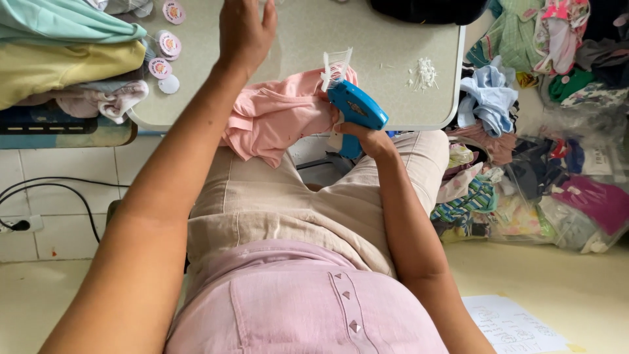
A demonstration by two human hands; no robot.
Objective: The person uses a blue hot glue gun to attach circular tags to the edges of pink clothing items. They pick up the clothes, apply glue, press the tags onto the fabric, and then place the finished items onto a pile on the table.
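While our right hand (367, 136) grips the handle of the blue tagging gun (357, 110) at the centre of the frame, its needle end with the white strip of plastic fasteners (335, 65) presses into the pink garment (278, 117), which drapes over the near edge of the grey table (393, 39) and hangs toward our lap. We judge that the step in hand is fastening a tag to this garment. Our left hand (246, 29) reaches to the top of the frame with loosely curled fingers; whether it holds anything we cannot tell. Round paper tags (167, 46) lie at the upper left, near that hand, so the next move seems to call for a tag brought to the needle. Loose white fastener bits (422, 73) sit near the table's right edge. Folded clothes (59, 46) crowd the upper left and bagged garments (557, 183) fill the right; open tabletop lies between our two hands.
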